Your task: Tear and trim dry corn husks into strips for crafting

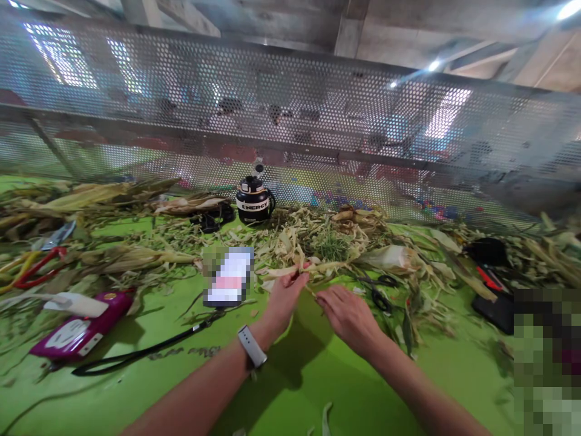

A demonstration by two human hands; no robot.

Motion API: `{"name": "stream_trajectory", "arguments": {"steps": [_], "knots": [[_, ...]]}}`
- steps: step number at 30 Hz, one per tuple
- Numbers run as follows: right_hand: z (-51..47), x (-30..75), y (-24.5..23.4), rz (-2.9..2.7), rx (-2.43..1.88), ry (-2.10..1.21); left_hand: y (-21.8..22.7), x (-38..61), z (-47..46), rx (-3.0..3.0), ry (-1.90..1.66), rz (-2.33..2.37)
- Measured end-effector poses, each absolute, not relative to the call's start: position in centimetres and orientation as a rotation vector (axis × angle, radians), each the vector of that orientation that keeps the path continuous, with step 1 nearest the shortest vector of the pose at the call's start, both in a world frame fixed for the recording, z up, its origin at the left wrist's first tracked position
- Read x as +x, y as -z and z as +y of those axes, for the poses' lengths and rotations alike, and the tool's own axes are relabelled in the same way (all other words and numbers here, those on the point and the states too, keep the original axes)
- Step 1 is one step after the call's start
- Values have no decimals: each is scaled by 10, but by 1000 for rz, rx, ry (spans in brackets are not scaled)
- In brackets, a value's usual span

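Note:
Over the green table [290, 399], my left hand [284, 300], with a white-banded watch [252, 346] on its wrist, pinches a thin strip of corn husk [309, 289]. My right hand [347, 315] is closed on the strip's lower end, its fingertips pressed together. A small pinkish-red bit shows at my left fingertips; what it is I cannot make out. Just beyond both hands lies a heap of shredded husk [290, 242] with a green tuft [333, 247]. Black-handled scissors [384, 290] lie right of my right hand. A lit phone [230, 275] rests left of my left hand.
A black jug [252, 203] marked "ENERGY" stands before a perforated metal screen [290, 127]. On the left are a purple power bank-like device [86, 327], a black strap [145, 351] and red-handled scissors [40, 269]. A black flat object [492, 309] lies at right. People show dimly behind the screen.

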State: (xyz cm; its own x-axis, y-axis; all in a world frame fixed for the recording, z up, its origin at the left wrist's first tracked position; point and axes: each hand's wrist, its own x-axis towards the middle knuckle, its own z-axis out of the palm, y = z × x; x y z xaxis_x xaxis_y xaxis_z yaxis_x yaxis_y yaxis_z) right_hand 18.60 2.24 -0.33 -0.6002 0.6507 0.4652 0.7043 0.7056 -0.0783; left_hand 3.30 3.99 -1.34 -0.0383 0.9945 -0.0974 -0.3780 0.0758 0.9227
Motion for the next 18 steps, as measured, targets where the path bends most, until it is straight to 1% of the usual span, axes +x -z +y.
{"name": "stream_trajectory", "arguments": {"steps": [3, 5, 6, 8, 11, 14, 16, 18], "knots": [[19, 188, -2, -2380, -996, 486, 13, 32, 40, 1102, -1327, 1053], [19, 189, -5, -2298, -987, 585, 14, 34, 38, 1177, -1321, 1042], [20, 189, -5, -2267, -1007, 579, 14, 35, 37, 1189, -1311, 1024], [23, 189, -5, -2233, -1082, 457, 14, 38, 35, 1200, -1281, 961], [27, 189, -1, -2163, -1220, 175, 9, 39, 29, 1181, -1235, 855], [27, 187, 1, -2108, -1260, -62, 6, 36, 24, 1103, -1215, 892], [25, 186, 1, -2102, -1232, -147, 8, 33, 23, 1085, -1235, 994], [23, 185, 0, -2102, -1196, -158, 13, 31, 23, 1127, -1254, 1067]]}}
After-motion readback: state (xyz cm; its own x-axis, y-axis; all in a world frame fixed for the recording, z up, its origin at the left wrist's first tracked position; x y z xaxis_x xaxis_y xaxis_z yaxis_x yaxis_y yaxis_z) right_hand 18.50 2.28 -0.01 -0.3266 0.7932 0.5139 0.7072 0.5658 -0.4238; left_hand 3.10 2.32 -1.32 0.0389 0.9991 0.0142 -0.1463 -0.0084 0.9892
